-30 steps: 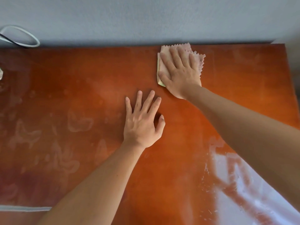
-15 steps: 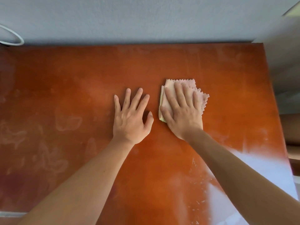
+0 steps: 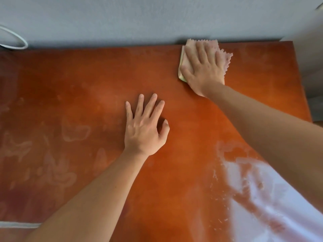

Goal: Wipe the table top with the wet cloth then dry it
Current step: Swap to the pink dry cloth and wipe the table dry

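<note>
Orange-brown wood desk (image 3: 87, 102) fills the view, near edge to far wall. Nearest, at lower right, a pale glare patch (image 3: 271, 198) sits on the surface w/ streaky smears round it; faint dried marks (image 3: 75, 131) show on the left half. A thin white strip (image 3: 17, 224) lies along the near-left edge.

Mid-desk: left hand (image 3: 145, 130) lies palm down on the bare wood, fingers straight and spread, thumb out to the side — its grip has hold of nothing.

Further back, right hand (image 3: 204, 67) presses flat on the cloth (image 3: 225, 56), fingers straight and a bit apart, pointing at the wall — no curl round it, just pressing down. Cloth is pink, folded, w/ a zigzag edge on its right side and a pale yellow-green layer showing at the left; it sits at the desk's far edge, right of centre, its top about level w/ that edge.

Beyond: grey wall (image 3: 139, 20), and a white cable loop (image 3: 15, 41) at far left.
</note>
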